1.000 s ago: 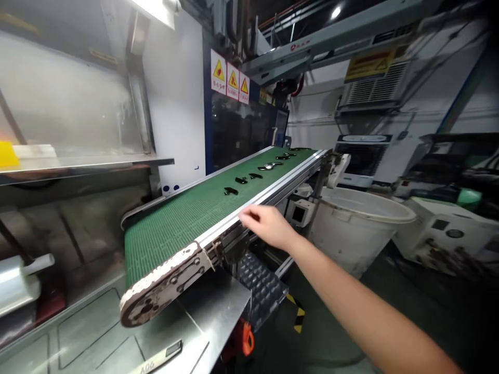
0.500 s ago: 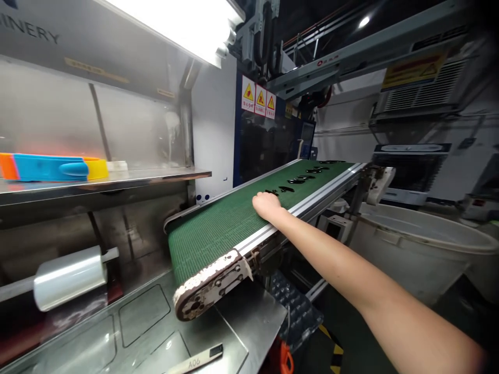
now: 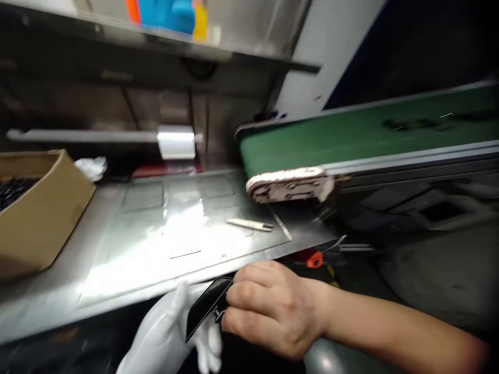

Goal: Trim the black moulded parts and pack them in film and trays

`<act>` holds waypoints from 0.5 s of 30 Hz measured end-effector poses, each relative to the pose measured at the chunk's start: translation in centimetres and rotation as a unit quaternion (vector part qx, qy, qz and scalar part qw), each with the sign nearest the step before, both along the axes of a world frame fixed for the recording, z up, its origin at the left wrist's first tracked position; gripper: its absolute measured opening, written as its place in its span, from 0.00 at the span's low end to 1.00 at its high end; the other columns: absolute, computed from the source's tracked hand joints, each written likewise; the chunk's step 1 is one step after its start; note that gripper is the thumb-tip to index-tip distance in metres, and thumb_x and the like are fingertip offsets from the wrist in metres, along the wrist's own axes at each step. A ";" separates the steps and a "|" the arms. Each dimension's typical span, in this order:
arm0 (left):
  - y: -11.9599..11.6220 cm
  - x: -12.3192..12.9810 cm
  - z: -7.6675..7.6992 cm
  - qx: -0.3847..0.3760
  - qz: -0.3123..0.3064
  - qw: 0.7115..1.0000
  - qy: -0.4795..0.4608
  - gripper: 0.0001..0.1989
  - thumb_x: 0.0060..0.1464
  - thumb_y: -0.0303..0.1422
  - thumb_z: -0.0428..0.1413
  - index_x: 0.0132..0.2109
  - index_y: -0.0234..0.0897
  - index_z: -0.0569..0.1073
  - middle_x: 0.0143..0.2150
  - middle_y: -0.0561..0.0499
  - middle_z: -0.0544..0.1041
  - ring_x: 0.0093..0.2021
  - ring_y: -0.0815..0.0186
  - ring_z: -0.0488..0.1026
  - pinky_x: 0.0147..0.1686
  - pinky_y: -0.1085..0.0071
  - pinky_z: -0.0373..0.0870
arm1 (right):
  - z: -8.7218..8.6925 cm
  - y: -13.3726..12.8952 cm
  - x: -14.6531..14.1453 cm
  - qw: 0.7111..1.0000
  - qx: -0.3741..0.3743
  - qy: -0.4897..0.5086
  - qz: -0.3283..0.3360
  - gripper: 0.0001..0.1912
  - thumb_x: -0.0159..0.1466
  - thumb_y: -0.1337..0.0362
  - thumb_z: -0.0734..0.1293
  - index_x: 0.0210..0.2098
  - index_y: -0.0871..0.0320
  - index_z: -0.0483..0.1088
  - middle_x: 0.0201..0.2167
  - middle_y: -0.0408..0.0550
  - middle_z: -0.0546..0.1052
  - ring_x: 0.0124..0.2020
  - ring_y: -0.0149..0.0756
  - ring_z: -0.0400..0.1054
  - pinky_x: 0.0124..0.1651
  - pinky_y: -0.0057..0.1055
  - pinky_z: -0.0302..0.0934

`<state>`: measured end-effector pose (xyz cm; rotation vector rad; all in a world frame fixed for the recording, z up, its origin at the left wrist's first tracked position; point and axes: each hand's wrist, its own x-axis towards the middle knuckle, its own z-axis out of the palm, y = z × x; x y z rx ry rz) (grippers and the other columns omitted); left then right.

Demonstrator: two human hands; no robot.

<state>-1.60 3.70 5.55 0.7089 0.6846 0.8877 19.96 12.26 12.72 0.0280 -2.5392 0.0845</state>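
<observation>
Low in the view, in front of the metal bench (image 3: 128, 244), my two hands meet at a flat, glossy black part (image 3: 206, 306). My right hand (image 3: 273, 309) is bare, its fingers curled closed round the part's right end. A small dark stem sticks out below the part by those fingertips. On the left, my left hand (image 3: 167, 327) wears a white glove, with the part between its thumb and fingers. The exact kind of part cannot be made out. Some blur softens the picture.
A green conveyor belt (image 3: 304, 145) with dark parts (image 3: 421, 123) runs at the right. On the bench lie a pale-handled cutter (image 3: 249, 224) and, at left, a cardboard box (image 3: 58, 208) of black pieces. Behind sits a film roll (image 3: 176, 143); an orange-handled tool (image 3: 314, 259) hangs at the edge.
My right hand has come off the conveyor belt, back to the bench's front edge, with the black part in it. My gloved left hand has come into view. The view has turned left and down.
</observation>
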 end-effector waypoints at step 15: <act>-5.4 2.6 -3.8 -0.115 0.131 0.954 -0.246 0.26 0.74 0.41 0.39 0.65 0.32 0.71 0.26 0.47 0.81 0.21 0.65 0.80 0.20 0.76 0.75 | -11.8 -7.3 -0.8 0.890 -0.404 0.174 -0.121 0.16 0.64 0.76 0.67 0.51 0.61 0.73 0.42 0.53 0.76 0.42 0.37 0.73 0.42 0.34 0.72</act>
